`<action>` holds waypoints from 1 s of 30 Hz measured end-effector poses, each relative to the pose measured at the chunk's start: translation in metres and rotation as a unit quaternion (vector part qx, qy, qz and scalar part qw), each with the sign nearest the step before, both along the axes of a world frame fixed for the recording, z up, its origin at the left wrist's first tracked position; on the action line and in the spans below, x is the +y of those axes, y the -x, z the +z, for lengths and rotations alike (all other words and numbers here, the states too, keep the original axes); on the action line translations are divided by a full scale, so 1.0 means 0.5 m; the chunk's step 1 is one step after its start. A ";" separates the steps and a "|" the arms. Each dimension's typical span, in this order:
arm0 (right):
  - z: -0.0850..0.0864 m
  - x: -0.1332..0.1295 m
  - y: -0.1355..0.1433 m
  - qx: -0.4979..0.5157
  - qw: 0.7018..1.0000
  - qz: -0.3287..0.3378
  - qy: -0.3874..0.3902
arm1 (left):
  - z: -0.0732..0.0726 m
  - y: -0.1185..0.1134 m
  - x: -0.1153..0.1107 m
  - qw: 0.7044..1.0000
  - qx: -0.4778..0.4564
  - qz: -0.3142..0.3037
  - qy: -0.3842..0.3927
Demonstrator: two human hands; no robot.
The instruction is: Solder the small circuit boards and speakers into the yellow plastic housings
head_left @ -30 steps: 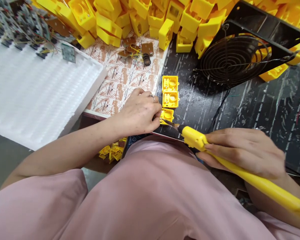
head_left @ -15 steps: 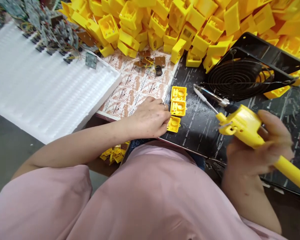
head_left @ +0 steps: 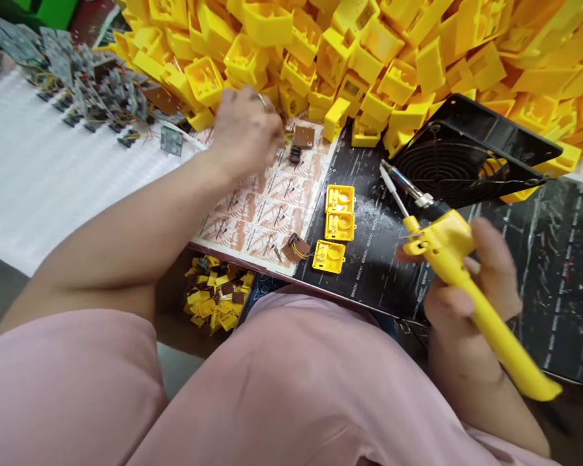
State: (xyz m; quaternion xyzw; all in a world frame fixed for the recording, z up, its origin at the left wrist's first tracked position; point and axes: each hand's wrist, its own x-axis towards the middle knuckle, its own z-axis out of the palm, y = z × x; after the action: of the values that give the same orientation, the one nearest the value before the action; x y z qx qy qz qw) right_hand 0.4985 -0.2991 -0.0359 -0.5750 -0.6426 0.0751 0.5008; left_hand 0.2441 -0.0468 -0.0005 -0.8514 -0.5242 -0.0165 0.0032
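Observation:
In my right hand (head_left: 471, 291) is a yellow soldering gun (head_left: 447, 243), its metal tip and white feed tube pointing up and left toward a black fan. My left hand (head_left: 250, 133) is over the patterned sheet beside the yellow pile, fingers curled down; whatever is under them is hidden. Just right of those fingers lies a brown circuit board (head_left: 304, 136) with wires and a small black part. Three open yellow cases (head_left: 340, 226) stand in a column on the black board. A second brown board (head_left: 296, 248) with wires touches or nearly touches the lowest case.
A large heap of yellow cases (head_left: 335, 58) fills the back. The black fan (head_left: 466, 149) stands tilted at the right. On the left, a white foam slab (head_left: 78, 188) carries grey-green circuit boards (head_left: 92, 84). Below the table edge is a box of yellow pieces (head_left: 218, 298).
My left hand has moved from the lowest case up and left to the pile's edge. A brown board with wires now shows by that case. The soldering gun has shifted slightly left.

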 end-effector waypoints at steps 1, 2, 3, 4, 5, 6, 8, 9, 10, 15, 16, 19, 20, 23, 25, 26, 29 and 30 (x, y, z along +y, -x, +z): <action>0.004 0.002 0.002 -0.011 1.000 0.019 -0.006 | 0.016 0.002 0.008 0.999 -0.030 -0.010 -0.005; 0.009 0.007 0.003 -0.042 0.998 0.042 -0.011 | 0.036 0.004 0.011 0.997 -0.071 -0.027 -0.004; 0.014 0.014 0.003 -0.087 0.994 0.066 -0.015 | 0.056 0.007 0.012 0.992 -0.119 -0.038 -0.004; 0.018 0.022 0.004 -0.138 0.987 0.085 -0.017 | 0.074 0.010 0.010 0.984 -0.173 -0.048 0.003; 0.020 0.032 0.005 -0.186 0.978 0.096 -0.018 | 0.087 0.012 0.008 0.972 -0.230 -0.046 0.004; 0.021 0.042 0.007 -0.221 0.970 0.096 -0.021 | 0.093 0.014 0.005 0.959 -0.280 -0.036 0.008; 0.015 0.060 0.013 -0.242 0.965 0.096 -0.023 | 0.087 0.014 0.001 0.951 -0.305 -0.002 0.056; 0.009 0.068 0.017 -0.237 0.967 0.095 -0.022 | 0.077 0.014 0.000 0.956 -0.280 0.013 0.088; 0.003 0.075 0.022 -0.236 0.967 0.094 -0.022 | 0.065 0.015 0.000 0.961 -0.248 0.021 0.120; -0.032 0.109 0.039 -0.245 0.963 0.100 -0.044 | 0.027 0.034 0.002 0.950 -0.275 0.018 0.149; -0.038 0.117 0.041 -0.248 0.961 0.111 -0.046 | 0.027 0.038 0.000 0.947 -0.289 0.017 0.137; -0.052 0.141 0.047 -0.277 0.948 0.151 -0.037 | 0.039 0.044 -0.018 0.941 -0.318 -0.002 0.116; -0.053 0.147 0.049 -0.295 0.942 0.159 -0.033 | 0.044 0.044 -0.026 0.937 -0.326 -0.010 0.124; -0.052 0.151 0.052 -0.336 0.928 0.160 -0.026 | 0.056 0.039 -0.054 0.922 -0.343 -0.018 0.181; -0.047 0.144 0.052 -0.337 0.929 0.153 -0.028 | 0.056 0.035 -0.069 0.906 -0.348 -0.028 0.242; -0.044 0.139 0.052 -0.329 0.932 0.150 -0.030 | 0.051 0.033 -0.075 0.897 -0.347 -0.037 0.273; -0.035 0.125 0.051 -0.290 0.947 0.133 -0.036 | 0.026 0.020 -0.087 0.874 -0.317 -0.062 0.362; -0.032 0.122 0.052 -0.265 0.955 0.126 -0.039 | 0.015 0.014 -0.091 0.868 -0.303 -0.066 0.389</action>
State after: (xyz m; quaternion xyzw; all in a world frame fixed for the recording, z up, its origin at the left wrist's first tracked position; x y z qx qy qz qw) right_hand 0.4725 -0.2379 -0.0519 -0.4687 -0.8220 -0.0423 0.3208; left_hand 0.2371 -0.0924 0.0072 -0.7698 -0.4057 -0.0688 -0.4880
